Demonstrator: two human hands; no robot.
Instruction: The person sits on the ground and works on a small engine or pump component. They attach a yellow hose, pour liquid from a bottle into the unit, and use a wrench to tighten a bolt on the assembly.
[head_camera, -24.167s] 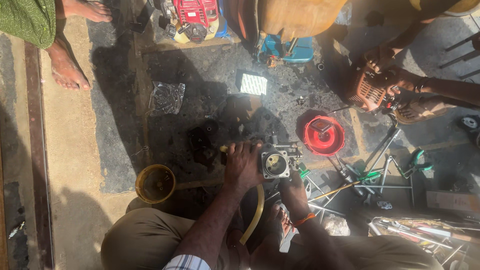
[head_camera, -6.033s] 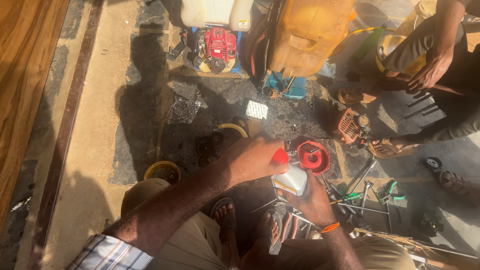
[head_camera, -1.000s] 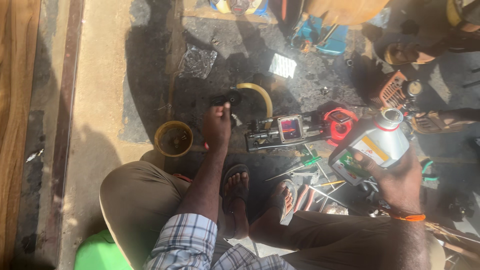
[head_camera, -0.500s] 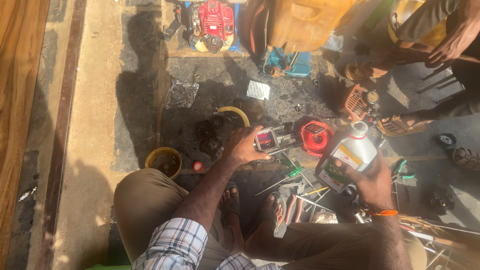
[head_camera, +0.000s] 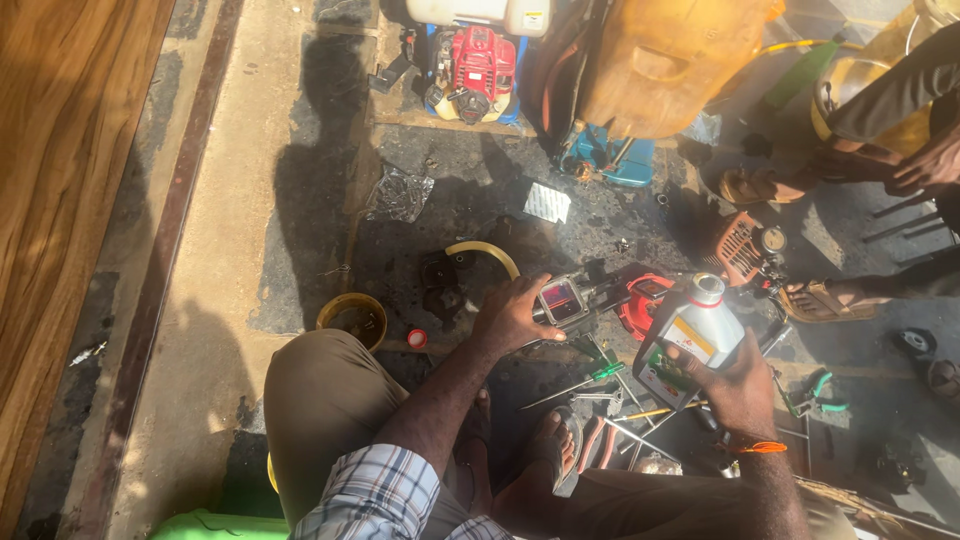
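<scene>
My left hand (head_camera: 512, 314) rests on a small metal engine part (head_camera: 566, 299) with a square reddish opening, lying on the oily ground. My right hand (head_camera: 735, 383) holds a grey plastic oil bottle (head_camera: 688, 334), its neck uncapped and tilted up to the right, clear of the engine part. A small red cap (head_camera: 417, 339) lies on the ground left of my left forearm. A red round cover (head_camera: 643, 301) sits just behind the engine part, partly hidden by the bottle.
A yellow cup (head_camera: 352, 319) stands by my left knee. A yellow hose (head_camera: 486, 253) curves behind the part. Several hand tools (head_camera: 600, 385) lie before my feet. A red small engine (head_camera: 475, 66) and a yellow jerrycan (head_camera: 665, 60) stand farther back. Another person's sandalled feet (head_camera: 825, 297) are at right.
My left hand moved from the ground by the yellow cup onto the engine part. My right hand brought the bottle in from the right, closer to the part.
</scene>
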